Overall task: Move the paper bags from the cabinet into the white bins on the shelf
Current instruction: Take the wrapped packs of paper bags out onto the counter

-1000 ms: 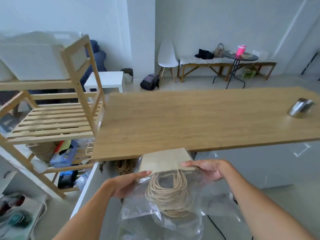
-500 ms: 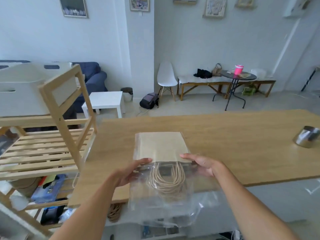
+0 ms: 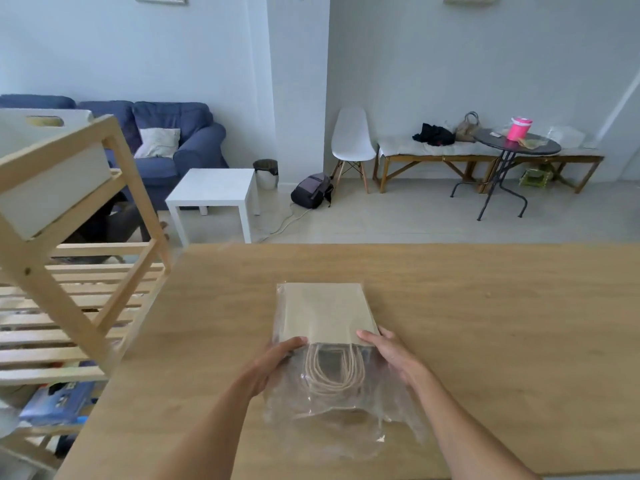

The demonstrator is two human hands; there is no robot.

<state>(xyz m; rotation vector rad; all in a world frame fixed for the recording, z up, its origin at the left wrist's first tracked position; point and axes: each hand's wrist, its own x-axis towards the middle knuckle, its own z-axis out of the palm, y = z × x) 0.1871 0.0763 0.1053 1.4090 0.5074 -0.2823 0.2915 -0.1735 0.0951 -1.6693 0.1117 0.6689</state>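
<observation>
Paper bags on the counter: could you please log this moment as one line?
paper bags in plastic wrap, over wooden counter | left hand grips pack | right hand grips pack | white bin on shelf, not yet reached

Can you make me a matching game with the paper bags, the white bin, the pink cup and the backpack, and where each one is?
Things:
1. paper bags
2. white bin
3. pink cup
4. backpack

Places:
A. on the floor near the white chair
B. on the wooden table, in a clear plastic wrap, held by the left hand and the right hand
C. on the round black table
D. on the top level of the wooden shelf

Pairs: 1-B, 2-D, 3-C, 4-A
</observation>
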